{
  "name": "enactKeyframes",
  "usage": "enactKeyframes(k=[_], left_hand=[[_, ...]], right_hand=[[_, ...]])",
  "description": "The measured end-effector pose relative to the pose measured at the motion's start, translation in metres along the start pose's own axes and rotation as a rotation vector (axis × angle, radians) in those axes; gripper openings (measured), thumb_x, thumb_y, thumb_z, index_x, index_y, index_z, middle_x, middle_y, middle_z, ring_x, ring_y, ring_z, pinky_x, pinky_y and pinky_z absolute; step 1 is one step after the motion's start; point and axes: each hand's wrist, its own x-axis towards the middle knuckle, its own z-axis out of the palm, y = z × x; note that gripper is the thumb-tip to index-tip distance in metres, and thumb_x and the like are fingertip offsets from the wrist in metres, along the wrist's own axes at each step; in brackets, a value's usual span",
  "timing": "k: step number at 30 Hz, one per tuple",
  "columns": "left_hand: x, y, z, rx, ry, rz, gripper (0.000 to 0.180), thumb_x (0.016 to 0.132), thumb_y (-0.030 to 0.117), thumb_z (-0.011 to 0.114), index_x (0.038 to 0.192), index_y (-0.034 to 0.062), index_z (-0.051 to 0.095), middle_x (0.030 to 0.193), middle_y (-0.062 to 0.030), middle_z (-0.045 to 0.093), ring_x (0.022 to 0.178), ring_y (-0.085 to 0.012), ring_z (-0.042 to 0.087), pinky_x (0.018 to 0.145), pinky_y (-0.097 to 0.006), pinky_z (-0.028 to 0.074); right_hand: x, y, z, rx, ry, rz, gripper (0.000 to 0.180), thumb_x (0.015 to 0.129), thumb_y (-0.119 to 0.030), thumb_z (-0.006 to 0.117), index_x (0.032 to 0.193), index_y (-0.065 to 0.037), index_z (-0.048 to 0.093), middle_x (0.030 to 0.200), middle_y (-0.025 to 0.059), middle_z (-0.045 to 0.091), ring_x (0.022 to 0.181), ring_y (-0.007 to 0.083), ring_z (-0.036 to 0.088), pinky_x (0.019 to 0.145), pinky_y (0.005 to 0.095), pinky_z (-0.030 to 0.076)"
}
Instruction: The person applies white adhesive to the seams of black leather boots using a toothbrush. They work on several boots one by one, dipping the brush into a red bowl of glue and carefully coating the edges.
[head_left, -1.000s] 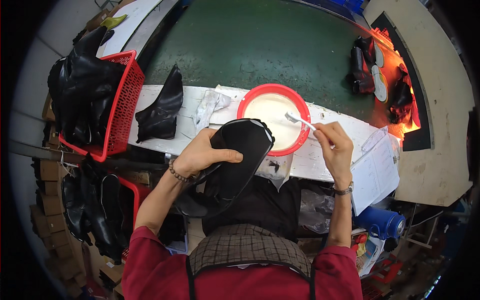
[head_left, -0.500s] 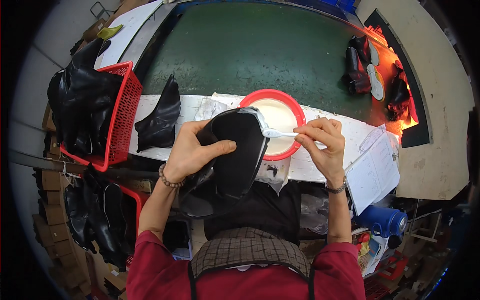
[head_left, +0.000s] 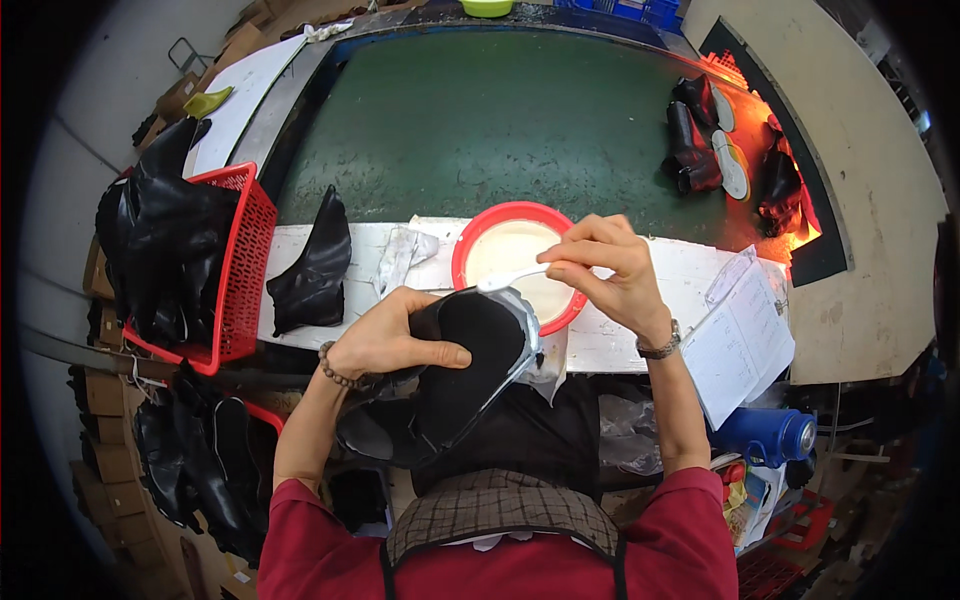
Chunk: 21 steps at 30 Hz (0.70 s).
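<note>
My left hand [head_left: 400, 340] grips a black leather boot upper [head_left: 480, 350], its thumb pressed on the dark inner face. A whitish paste coats the upper's bent edge at the top and down the right side. Between the fingertips of my right hand [head_left: 610, 265] is the handle of a slim white brush [head_left: 515, 276], shaped like a toothbrush. The brush's head rests at the upper's top edge. Just beyond stands a red basin [head_left: 463, 262] of creamy white paste, partly hidden behind my right hand and the brush.
Another black boot upper [head_left: 318, 265] lies left on the white board [head_left: 640, 345]. A red basket [head_left: 250, 260] heaped with uppers stands beyond it. Behind runs a green belt [head_left: 450, 120], bearing boots [head_left: 690, 150] by an orange glow. An open notebook [head_left: 735, 340] and blue flask [head_left: 765, 435] are right.
The brush has moved from the upper's right side to its top edge, with my right hand higher and further left. The upper sits lower, with paste further down its right side. The view has shifted.
</note>
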Motion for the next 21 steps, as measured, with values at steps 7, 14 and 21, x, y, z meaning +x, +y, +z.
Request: enactKeyframes(k=[7, 14, 21], left_hand=[[0.009, -0.002, -0.01, -0.001, 0.472, 0.317, 0.058, 0.09, 0.007, 0.076, 0.14, -0.0061, 0.05, 0.128, -0.0108, 0.065, 0.114, -0.0148, 0.062, 0.1, -0.031, 0.051], [0.042, 0.008, -0.023, -0.293, 0.784, 0.543, 0.05, 0.097, 0.005, 0.067, 0.142, -0.0016, 0.046, 0.123, -0.0085, 0.063, 0.108, -0.0139, 0.062, 0.095, -0.029, 0.053], [0.048, -0.001, -0.026, -0.319, 0.838, 0.54, 0.072, 0.097, 0.004, 0.066, 0.155, -0.0043, 0.025, 0.137, -0.0143, 0.053, 0.119, -0.0167, 0.058, 0.1, -0.03, 0.051]], right_hand=[[-0.003, -0.025, 0.043, 0.35, 0.159, 0.252, 0.042, 0.071, -0.019, 0.094, 0.105, -0.006, 0.075, 0.097, 0.0048, 0.069, 0.088, 0.0152, 0.064, 0.075, 0.0289, 0.051], [-0.006, -0.084, 0.083, 0.235, 0.001, 0.262, 0.056, 0.071, -0.028, 0.093, 0.12, -0.008, 0.072, 0.111, 0.0064, 0.063, 0.08, 0.014, 0.063, 0.063, 0.0273, 0.051], [0.003, -0.079, 0.089, 0.182, -0.079, 0.079, 0.058, 0.08, -0.026, 0.087, 0.13, -0.007, 0.066, 0.116, 0.0109, 0.066, 0.075, 0.0216, 0.068, 0.066, 0.0329, 0.055]])
